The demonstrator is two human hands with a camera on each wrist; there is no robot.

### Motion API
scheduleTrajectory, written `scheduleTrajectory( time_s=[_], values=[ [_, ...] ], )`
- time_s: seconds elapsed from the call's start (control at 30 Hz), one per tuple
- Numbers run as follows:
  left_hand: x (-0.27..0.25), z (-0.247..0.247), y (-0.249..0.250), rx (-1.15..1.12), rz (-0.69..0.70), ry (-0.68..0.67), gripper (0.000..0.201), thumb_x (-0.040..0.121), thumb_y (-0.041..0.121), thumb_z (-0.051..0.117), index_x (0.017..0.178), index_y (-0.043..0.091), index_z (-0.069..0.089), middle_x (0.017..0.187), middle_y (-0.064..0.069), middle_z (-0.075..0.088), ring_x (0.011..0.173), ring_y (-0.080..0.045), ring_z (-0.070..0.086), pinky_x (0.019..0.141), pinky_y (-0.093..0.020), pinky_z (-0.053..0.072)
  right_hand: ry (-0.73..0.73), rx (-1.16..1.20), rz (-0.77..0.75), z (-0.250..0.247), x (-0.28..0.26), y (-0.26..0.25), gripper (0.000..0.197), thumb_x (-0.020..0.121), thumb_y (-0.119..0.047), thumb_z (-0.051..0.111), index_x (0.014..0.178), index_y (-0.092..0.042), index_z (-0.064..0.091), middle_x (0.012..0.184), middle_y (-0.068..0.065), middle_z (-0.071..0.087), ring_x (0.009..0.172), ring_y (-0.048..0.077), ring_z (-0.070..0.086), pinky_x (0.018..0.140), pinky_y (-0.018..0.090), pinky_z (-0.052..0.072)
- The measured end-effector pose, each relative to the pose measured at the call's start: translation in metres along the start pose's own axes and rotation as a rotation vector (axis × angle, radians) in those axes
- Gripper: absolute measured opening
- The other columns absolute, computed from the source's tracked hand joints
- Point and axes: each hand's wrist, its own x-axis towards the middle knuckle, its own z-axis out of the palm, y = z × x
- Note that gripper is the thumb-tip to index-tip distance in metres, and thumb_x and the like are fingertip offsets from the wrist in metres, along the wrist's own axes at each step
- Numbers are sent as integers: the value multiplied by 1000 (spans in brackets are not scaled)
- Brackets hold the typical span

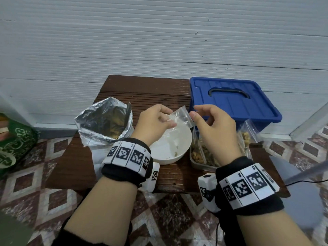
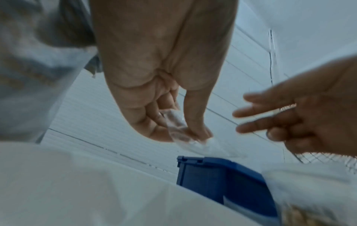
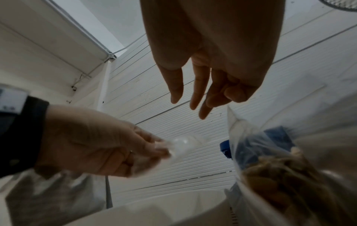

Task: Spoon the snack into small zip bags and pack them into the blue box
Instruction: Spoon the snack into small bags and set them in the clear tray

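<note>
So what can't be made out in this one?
- Blue box contents: head view, its lid is shut.
- Spoon: head view, bowl end sunk in the foil bag.
- Right hand grip on the zip bag: head view ambiguous; wrist views show fingers apart, blurred.
- Filled bags: count hidden behind the right hand.

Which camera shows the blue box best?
The head view: the whole blue box shows, lid shut. The left wrist view catches one corner; the right wrist view only a blue sliver behind filled bags.
</note>
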Motion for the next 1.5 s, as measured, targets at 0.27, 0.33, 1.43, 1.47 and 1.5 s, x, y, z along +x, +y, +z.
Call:
scheduleTrajectory(
  time_s=[0.27,0.33,1.43,1.47,1.5],
  values=[
    [-11,-11,13,-105,104,-107,28,83,24,74,107,25,61,84,6,75,83,-2,67,88,-25,47,-18,-9,107,-2,3,-1,23,86,-28,68,108,-19,68,78,-10,66,77,1,60,82,27,52],
    [-10,-10,11,-59,107,-125,28,84,25,73,109,27,60,86,8,75,83,2,64,84,-22,44,-18,23,132,-2,4,0,15,85,-22,70,99,-20,71,71,-6,67,74,6,63,83,33,54],
    [-40,-16,27,-24,457,316,36,71,32,84,104,25,71,102,14,68,100,6,57,84,-4,39,66,311,102,-10,-4,-16,34,94,-45,50,85,-17,67,81,-2,71,68,3,56,80,34,47],
    [-44,-22,31,-35,457,341,37,71,33,84,105,26,70,103,14,68,99,6,58,84,-6,41,55,311,89,-8,-5,-19,33,94,-45,50,85,-18,67,81,-3,71,69,3,56,79,34,46],
    [-48,-29,35,-45,457,363,38,71,34,84,105,27,70,103,14,68,99,5,58,84,-9,43,37,308,76,-6,-6,-22,32,94,-44,51,85,-19,68,81,-3,71,70,3,56,78,32,46]
  ],
)
